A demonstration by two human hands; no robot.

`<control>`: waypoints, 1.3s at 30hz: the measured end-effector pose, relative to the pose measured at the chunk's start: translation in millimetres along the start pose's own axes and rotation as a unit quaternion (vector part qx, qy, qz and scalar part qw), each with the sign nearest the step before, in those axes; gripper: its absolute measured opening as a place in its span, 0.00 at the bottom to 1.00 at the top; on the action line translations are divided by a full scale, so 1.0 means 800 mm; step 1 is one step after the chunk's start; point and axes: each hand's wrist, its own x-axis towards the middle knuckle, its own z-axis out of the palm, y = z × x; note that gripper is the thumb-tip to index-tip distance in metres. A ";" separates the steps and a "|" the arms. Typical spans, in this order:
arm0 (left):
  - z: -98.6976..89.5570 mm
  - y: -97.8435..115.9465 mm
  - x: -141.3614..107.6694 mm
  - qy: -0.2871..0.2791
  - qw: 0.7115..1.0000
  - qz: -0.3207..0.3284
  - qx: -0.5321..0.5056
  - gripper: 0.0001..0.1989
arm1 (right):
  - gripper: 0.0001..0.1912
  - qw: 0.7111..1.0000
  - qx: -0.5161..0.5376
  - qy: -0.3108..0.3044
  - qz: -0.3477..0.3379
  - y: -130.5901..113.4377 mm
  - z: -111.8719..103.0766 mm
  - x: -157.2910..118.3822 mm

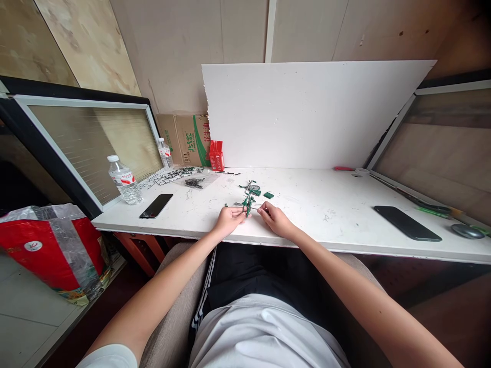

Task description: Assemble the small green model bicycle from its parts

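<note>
Two-handed, near the front edge of the long white desk (307, 204) — clamping a small green plastic model (248, 204) in left hand (227, 221), pinching a thin dark rod (254, 208) in right hand (277, 220).

The desk (345, 230) carries a model assembly (249, 204) near its front edge, between the left hand (230, 220) and the right hand (275, 219). A loose part (268, 195) lies behind the right hand. Left side: smartphone (156, 206), water bottle (126, 183) and, farther back, sprue frames (178, 175). Rear left: carton (190, 143), with a small box (217, 156) at its right edge. Right side: computer mouse (467, 231). Behind: upright board (307, 112).
</note>
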 end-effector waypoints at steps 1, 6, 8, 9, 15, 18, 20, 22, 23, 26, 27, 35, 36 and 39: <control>0.000 -0.001 0.000 -0.001 1.000 0.002 0.001 0.26 | 0.18 1.000 0.000 0.000 0.000 0.000 0.000 0.000; 0.000 -0.010 0.002 0.002 1.000 0.013 0.001 0.27 | 0.19 1.000 0.012 -0.007 0.012 0.000 0.000 0.001; 0.001 -0.013 0.002 0.005 1.000 0.016 0.002 0.27 | 0.19 1.000 0.021 -0.010 0.016 -0.001 -0.001 0.001; 0.002 -0.013 0.002 0.008 1.000 0.019 0.002 0.27 | 0.19 0.999 0.025 -0.011 0.016 -0.001 -0.002 0.001; 0.005 -0.013 -0.001 0.013 0.999 0.047 0.015 0.24 | 0.21 0.998 0.048 -0.023 0.023 -0.003 -0.004 -0.001; 0.005 -0.014 -0.001 0.011 0.998 0.052 0.023 0.23 | 0.21 0.998 0.059 -0.025 0.023 -0.004 -0.005 -0.001; 0.004 -0.014 0.000 0.010 0.998 0.053 0.025 0.23 | 0.21 0.997 0.066 -0.023 0.021 -0.005 -0.005 -0.001; 0.004 -0.016 0.001 0.010 0.998 0.050 0.022 0.23 | 0.21 0.997 0.071 -0.021 0.020 -0.006 -0.005 -0.002; 0.004 -0.016 0.002 0.009 0.999 0.048 0.020 0.23 | 0.21 0.997 0.073 -0.020 0.019 -0.006 -0.005 -0.002; 0.004 -0.018 0.002 0.006 0.999 0.049 0.015 0.23 | 0.22 0.996 0.082 -0.017 0.021 -0.006 -0.006 -0.002; 0.004 -0.018 0.003 0.005 0.999 0.050 0.014 0.23 | 0.22 0.996 0.088 -0.018 0.024 -0.006 -0.006 -0.003; 0.000 -0.015 0.008 0.002 0.999 0.027 -0.028 0.23 | 0.24 0.993 0.106 -0.021 0.037 -0.007 -0.003 -0.002; -0.001 -0.015 0.009 0.005 0.999 0.020 -0.045 0.23 | 0.24 0.995 0.097 -0.016 0.029 -0.008 -0.001 -0.002; -0.004 -0.014 0.014 0.013 0.996 0.009 -0.082 0.23 | 0.25 0.996 0.083 -0.008 0.015 -0.009 0.002 0.000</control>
